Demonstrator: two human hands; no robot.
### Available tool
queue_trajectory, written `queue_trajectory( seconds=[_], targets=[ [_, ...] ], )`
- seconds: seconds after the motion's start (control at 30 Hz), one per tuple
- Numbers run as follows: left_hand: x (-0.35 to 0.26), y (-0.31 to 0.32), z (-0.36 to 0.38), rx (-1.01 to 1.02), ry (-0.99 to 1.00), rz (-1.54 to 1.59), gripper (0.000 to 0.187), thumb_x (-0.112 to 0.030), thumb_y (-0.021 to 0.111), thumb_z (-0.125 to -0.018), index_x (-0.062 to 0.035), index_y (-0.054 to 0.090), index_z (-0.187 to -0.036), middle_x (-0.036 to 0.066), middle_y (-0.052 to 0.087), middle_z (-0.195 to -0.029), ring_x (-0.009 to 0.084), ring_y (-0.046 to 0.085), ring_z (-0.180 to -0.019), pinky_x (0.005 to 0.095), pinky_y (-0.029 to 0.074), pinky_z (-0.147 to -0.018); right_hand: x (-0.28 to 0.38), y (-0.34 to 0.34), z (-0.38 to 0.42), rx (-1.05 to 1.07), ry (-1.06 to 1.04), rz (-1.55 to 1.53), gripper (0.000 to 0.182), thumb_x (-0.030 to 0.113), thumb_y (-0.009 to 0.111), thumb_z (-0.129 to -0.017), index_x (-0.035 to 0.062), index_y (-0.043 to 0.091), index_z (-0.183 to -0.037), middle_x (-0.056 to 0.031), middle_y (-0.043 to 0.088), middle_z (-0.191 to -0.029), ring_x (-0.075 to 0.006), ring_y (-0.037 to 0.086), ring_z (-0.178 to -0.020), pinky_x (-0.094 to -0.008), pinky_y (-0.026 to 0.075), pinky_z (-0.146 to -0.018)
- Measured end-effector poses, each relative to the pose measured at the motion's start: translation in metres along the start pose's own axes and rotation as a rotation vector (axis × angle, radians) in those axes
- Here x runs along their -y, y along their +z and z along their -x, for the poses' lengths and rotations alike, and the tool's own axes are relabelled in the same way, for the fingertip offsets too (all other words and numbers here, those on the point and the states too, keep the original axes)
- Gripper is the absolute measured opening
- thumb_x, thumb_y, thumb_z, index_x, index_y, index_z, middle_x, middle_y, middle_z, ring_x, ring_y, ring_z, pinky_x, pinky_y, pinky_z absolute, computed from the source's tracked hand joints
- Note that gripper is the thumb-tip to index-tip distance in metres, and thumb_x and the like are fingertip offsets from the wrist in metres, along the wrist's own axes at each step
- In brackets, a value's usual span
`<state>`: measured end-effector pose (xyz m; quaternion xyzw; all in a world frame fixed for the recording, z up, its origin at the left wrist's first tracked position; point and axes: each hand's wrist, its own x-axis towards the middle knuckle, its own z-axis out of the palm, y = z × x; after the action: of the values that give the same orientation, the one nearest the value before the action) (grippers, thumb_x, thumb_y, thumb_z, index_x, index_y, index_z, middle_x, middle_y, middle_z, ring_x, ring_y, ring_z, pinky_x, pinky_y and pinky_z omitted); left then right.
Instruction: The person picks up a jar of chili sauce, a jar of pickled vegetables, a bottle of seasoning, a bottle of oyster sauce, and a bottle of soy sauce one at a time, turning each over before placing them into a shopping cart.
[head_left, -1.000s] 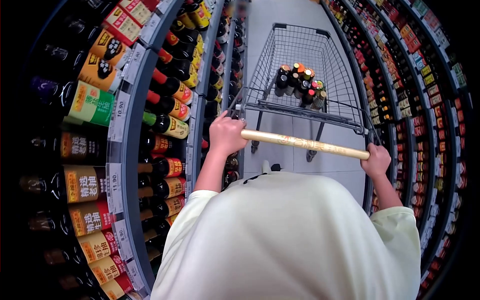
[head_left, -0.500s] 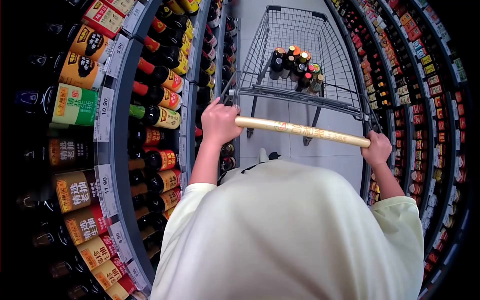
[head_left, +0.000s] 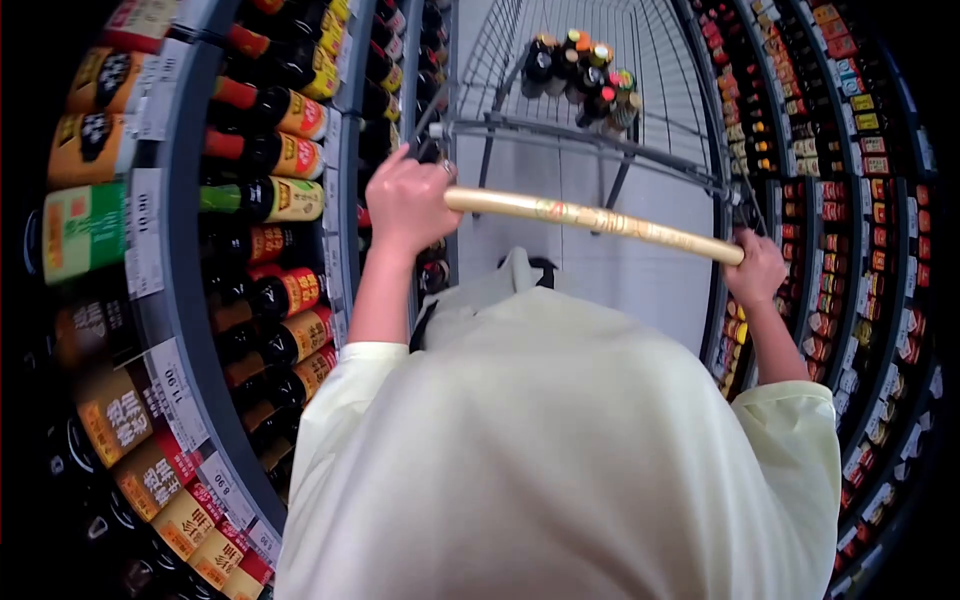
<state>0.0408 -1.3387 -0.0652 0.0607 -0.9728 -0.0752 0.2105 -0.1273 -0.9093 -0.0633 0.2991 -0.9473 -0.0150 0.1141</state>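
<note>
My left hand (head_left: 411, 196) is wrapped round the left end of the shopping cart's pale wooden-coloured handle (head_left: 600, 222), which has printed characters along it. At the bar's right end my right hand (head_left: 756, 268) grips it too, fingers closed. Ahead of the bar stands the wire shopping cart (head_left: 670, 60), its upper edge cut off by the frame. Several dark bottles (head_left: 580, 85) with coloured caps stand grouped inside the basket.
Close on the left, shelves hold rows of sauce bottles (head_left: 290, 195) behind price tags (head_left: 146, 232). Shelves of packed jars and bottles (head_left: 830, 220) line the right side. Pale floor tiles (head_left: 640, 290) run between them.
The handle, both hands and the cart sit higher and slightly left in view. Shelf goods on the left have also shifted left. Both hands keep hold of the handle.
</note>
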Motion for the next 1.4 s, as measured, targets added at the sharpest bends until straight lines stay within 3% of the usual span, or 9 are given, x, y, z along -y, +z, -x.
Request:
queue_trajectory(
  seconds=[0.13, 0.27, 0.5, 0.77, 0.87, 1.03, 1.13, 1.17, 1.4],
  targets=[
    [0.002, 0.005, -0.003, -0.016, 0.019, -0.009, 0.013, -0.017, 0.072, -0.059, -0.0150, 0.072, -0.072, 0.000, 0.061, -0.060, 0.0197, 0.059, -0.060, 0.0389, 0.052, -0.090, -0.002, 0.002, -0.003, 0.021, -0.011, 0.043, 0.018, 0.024, 0.068, -0.074, 0.0145, 0.053, -0.069, -0.0025, 0.056, -0.064, -0.0249, 0.057, -0.065, -0.0388, 0.046, -0.055],
    [0.004, 0.009, -0.004, 0.006, 0.016, -0.033, 0.012, -0.020, 0.077, -0.064, -0.0158, 0.071, -0.074, 0.001, 0.052, -0.053, 0.0213, 0.057, -0.054, 0.0390, 0.052, -0.092, -0.001, 0.003, -0.006, -0.006, -0.021, 0.060, 0.017, 0.025, 0.069, -0.075, 0.0149, 0.055, -0.071, -0.0010, 0.058, -0.064, -0.0239, 0.058, -0.064, -0.0387, 0.045, -0.052],
    [0.009, 0.015, -0.008, -0.001, 0.066, -0.041, 0.013, -0.023, 0.077, -0.066, -0.0158, 0.072, -0.076, 0.000, 0.051, -0.051, 0.0198, 0.056, -0.052, 0.0381, 0.053, -0.091, -0.005, 0.006, -0.009, 0.046, -0.016, 0.049, 0.016, 0.025, 0.068, -0.076, 0.0149, 0.057, -0.072, -0.0028, 0.058, -0.066, -0.0254, 0.059, -0.064, -0.0384, 0.045, -0.052],
    [0.008, 0.015, -0.015, -0.010, 0.022, -0.024, 0.008, -0.019, 0.073, -0.062, -0.0163, 0.070, -0.069, 0.002, 0.052, -0.051, 0.0202, 0.056, -0.052, 0.0384, 0.053, -0.089, -0.010, 0.012, -0.013, -0.001, -0.015, 0.037, 0.021, 0.031, 0.067, -0.080, 0.0152, 0.056, -0.072, -0.0035, 0.058, -0.066, -0.0261, 0.060, -0.065, -0.0380, 0.044, -0.052],
    [0.010, 0.014, -0.017, 0.003, 0.023, -0.022, 0.008, -0.019, 0.073, -0.062, -0.0164, 0.070, -0.070, 0.002, 0.052, -0.051, 0.0202, 0.057, -0.053, 0.0381, 0.053, -0.089, -0.011, 0.013, -0.013, 0.060, 0.023, 0.046, 0.012, 0.026, 0.067, -0.076, 0.0164, 0.059, -0.078, -0.0027, 0.057, -0.066, -0.0258, 0.059, -0.066, -0.0409, 0.046, -0.055],
    [0.011, 0.013, -0.018, 0.042, -0.002, 0.013, 0.012, -0.020, 0.074, -0.063, -0.0152, 0.072, -0.074, 0.003, 0.059, -0.058, 0.0207, 0.059, -0.057, 0.0392, 0.051, -0.092, -0.009, 0.012, -0.015, 0.062, 0.021, 0.042, 0.014, 0.027, 0.067, -0.076, 0.0158, 0.058, -0.074, -0.0052, 0.056, -0.065, -0.0276, 0.059, -0.066, -0.0424, 0.045, -0.054],
    [0.011, 0.011, -0.018, 0.043, 0.019, 0.020, 0.012, -0.022, 0.075, -0.068, -0.0138, 0.070, -0.074, 0.004, 0.054, -0.055, 0.0235, 0.057, -0.056, 0.0402, 0.051, -0.093, -0.003, 0.005, -0.017, 0.044, 0.005, 0.024, 0.018, 0.025, 0.068, -0.075, 0.0143, 0.055, -0.070, -0.0069, 0.054, -0.063, -0.0289, 0.057, -0.064, -0.0432, 0.045, -0.054],
    [0.010, 0.008, -0.019, 0.064, 0.017, 0.018, 0.013, -0.017, 0.072, -0.064, -0.0125, 0.072, -0.076, 0.002, 0.059, -0.059, 0.0206, 0.058, -0.057, 0.0403, 0.051, -0.092, -0.002, 0.006, -0.018, 0.025, 0.004, 0.035, 0.019, 0.025, 0.068, -0.074, 0.0140, 0.054, -0.068, -0.0067, 0.053, -0.063, -0.0289, 0.056, -0.064, -0.0433, 0.044, -0.054],
    [0.006, 0.006, -0.023, 0.090, -0.025, 0.037, 0.012, -0.016, 0.073, -0.063, -0.0111, 0.070, -0.073, 0.005, 0.055, -0.055, 0.0221, 0.057, -0.056, 0.0406, 0.050, -0.094, -0.001, -0.001, -0.021, 0.005, -0.017, -0.017, 0.020, 0.021, 0.069, -0.072, 0.0130, 0.052, -0.065, -0.0068, 0.053, -0.062, -0.0288, 0.055, -0.062, -0.0417, 0.045, -0.058]
  ],
)
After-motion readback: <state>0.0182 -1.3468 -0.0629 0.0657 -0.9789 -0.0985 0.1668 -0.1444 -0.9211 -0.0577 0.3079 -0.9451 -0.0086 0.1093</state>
